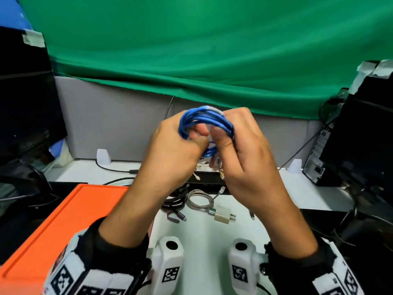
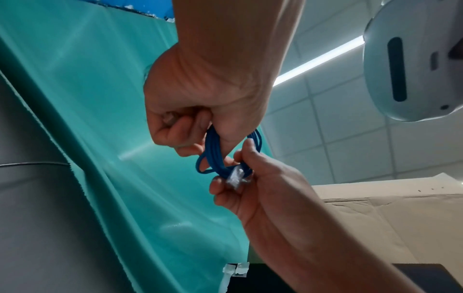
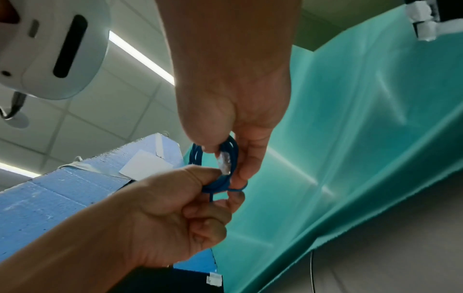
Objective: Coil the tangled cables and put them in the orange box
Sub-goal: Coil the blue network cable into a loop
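I hold the blue Ethernet cable [image 1: 207, 124] coiled, lifted above the bench [image 1: 212, 231]. My left hand [image 1: 172, 145] curls around the loops; my right hand [image 1: 240, 143] pinches the clear plug [image 2: 236, 176] against the bundle. The orange box [image 1: 63, 220] sits down-left, nearer my left hand; other cables [image 1: 198, 201] lie below.

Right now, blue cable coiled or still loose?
Coiled: the blue cable sits in stacked loops, gripped by the left hand and right hand.
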